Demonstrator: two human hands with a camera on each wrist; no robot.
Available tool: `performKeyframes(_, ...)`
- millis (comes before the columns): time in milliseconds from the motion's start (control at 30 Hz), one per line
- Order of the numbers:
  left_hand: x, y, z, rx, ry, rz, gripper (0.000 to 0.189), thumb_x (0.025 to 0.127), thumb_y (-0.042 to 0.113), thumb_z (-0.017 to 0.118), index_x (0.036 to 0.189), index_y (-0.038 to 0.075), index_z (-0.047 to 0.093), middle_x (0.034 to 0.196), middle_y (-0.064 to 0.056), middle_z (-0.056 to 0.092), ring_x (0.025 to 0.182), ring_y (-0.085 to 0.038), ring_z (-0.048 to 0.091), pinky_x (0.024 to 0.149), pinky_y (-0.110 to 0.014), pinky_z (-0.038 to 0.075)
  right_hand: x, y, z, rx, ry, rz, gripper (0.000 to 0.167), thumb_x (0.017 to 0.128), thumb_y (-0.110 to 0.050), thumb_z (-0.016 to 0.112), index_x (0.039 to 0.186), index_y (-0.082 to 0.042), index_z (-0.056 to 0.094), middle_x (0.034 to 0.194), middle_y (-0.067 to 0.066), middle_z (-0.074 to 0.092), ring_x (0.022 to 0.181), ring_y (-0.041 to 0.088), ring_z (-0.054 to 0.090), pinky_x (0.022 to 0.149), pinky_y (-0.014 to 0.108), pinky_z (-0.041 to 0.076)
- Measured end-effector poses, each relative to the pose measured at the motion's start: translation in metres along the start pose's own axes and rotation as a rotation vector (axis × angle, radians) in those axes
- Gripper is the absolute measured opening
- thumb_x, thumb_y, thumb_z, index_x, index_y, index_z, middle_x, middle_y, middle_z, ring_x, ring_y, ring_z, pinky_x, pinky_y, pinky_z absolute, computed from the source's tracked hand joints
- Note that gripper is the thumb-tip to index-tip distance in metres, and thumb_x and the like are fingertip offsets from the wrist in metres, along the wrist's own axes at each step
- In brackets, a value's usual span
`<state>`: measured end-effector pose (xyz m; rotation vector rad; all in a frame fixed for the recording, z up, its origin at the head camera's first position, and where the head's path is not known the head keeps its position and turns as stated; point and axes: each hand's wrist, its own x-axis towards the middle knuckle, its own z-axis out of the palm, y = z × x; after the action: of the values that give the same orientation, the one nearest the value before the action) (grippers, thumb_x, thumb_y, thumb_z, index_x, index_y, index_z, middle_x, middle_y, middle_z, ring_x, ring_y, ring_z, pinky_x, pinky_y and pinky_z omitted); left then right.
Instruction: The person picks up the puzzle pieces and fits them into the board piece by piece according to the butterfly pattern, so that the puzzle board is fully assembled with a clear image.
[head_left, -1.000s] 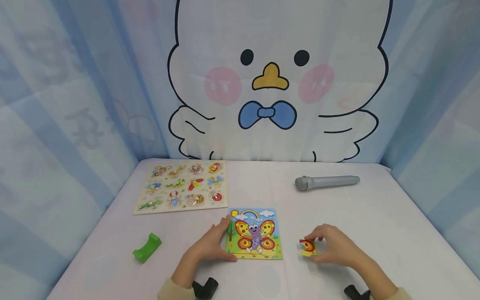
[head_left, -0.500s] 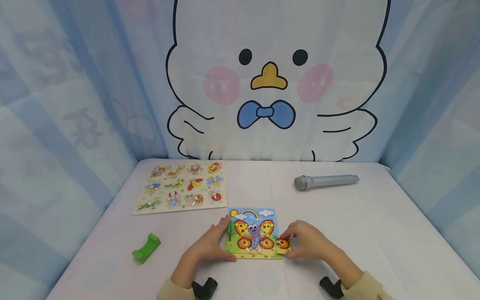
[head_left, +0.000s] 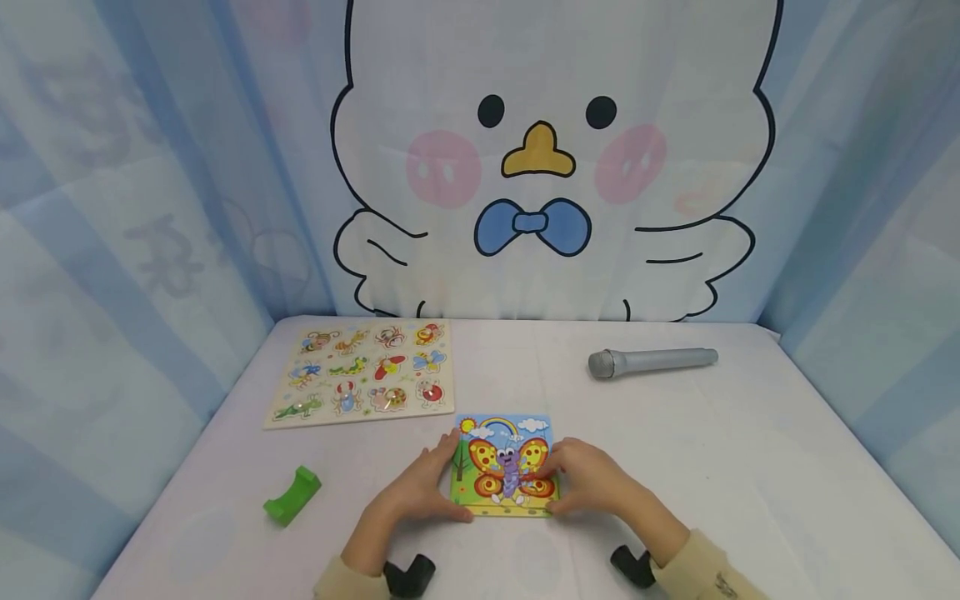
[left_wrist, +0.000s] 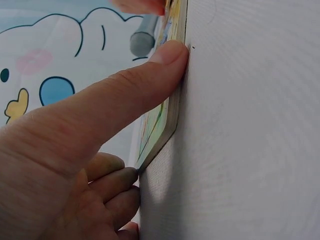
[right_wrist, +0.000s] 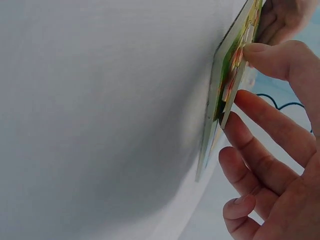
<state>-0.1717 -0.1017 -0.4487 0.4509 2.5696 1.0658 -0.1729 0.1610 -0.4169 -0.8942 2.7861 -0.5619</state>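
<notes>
A square butterfly jigsaw puzzle (head_left: 510, 512) lies on the table in front of me. My left hand (head_left: 422, 487) holds it at its left side, with the thumb along the near edge and the fingers at the left edge. Between thumb and fingers of my right hand (head_left: 596, 479) is a small puzzle piece (right_wrist: 229, 107). In the right wrist view this piece lies over the butterfly picture, slightly tilted to the board. From the head camera it overlaps the lower right of the picture, partly covered by the fingers. The left wrist view shows the thumb pressed against the board's edge.
A wooden insect peg board (head_left: 360, 375) lies at the back left. Nearer on the left is a green arched block (head_left: 292, 497). Toward the back right lies a grey toy microphone (head_left: 652, 362). A printed curtain (head_left: 532, 283) stands behind the table.
My right hand has carried the puzzle piece leftward from the bare table to over the puzzle's lower right part. The left hand has stayed at the puzzle's left side.
</notes>
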Motion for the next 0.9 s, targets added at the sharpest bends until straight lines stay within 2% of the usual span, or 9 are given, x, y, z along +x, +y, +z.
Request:
performKeyframes(233,0.001,0.002,0.001,0.002,-0.007,0.003,0.114,0.059,0.032,0.085,0.145,0.003,0.017,0.148,-0.02,0.018,0.136,-0.034,0.015,0.111,-0.05,0.013,0.004,-0.006,0.001,-0.038,-0.02,0.036,0.034,0.06,-0.021,0.079,0.093,-0.012,0.073,0.092,-0.005,0.064,0.091,0.016,0.055,0.081,0.037,0.05)
performKeyframes(400,0.001,0.001,-0.002,0.007,-0.008,-0.001,0.114,0.059,0.033,0.085,0.145,0.002,0.017,0.148,-0.02,0.018,0.136,-0.034,0.015,0.111,-0.05,0.011,0.008,-0.013,0.001,-0.05,-0.034,0.045,0.032,0.061,-0.018,0.079,0.092,-0.011,0.073,0.091,-0.004,0.062,0.087,0.015,0.055,0.077,0.034,0.05)
performKeyframes(667,-0.005,-0.002,-0.001,0.003,-0.009,-0.033,0.115,0.058,0.033,0.085,0.145,0.003,0.017,0.148,-0.021,0.019,0.136,-0.036,0.015,0.11,-0.052,0.012,0.011,-0.026,0.004,-0.08,-0.109,0.085,0.028,0.068,-0.017,0.08,0.093,-0.008,0.074,0.081,-0.005,0.061,0.071,0.007,0.049,0.063,0.025,0.047)
performKeyframes(767,-0.006,-0.002,-0.002,0.002,-0.01,-0.032,0.115,0.058,0.033,0.085,0.146,0.003,0.016,0.148,-0.021,0.018,0.136,-0.036,0.015,0.11,-0.052,0.011,0.011,-0.028,0.005,-0.067,-0.125,0.094,0.028,0.07,-0.014,0.078,0.097,-0.006,0.073,0.079,-0.003,0.064,0.063,0.007,0.044,0.055,0.022,0.041)
performKeyframes(900,-0.007,-0.003,-0.005,0.005,0.001,-0.02,0.115,0.058,0.032,0.085,0.145,0.002,0.016,0.148,-0.021,0.018,0.136,-0.036,0.015,0.11,-0.052,0.011,0.01,-0.027,0.008,-0.015,-0.109,0.091,0.027,0.074,-0.011,0.074,0.101,-0.005,0.071,0.07,-0.005,0.061,0.056,0.007,0.038,0.048,0.02,0.032)
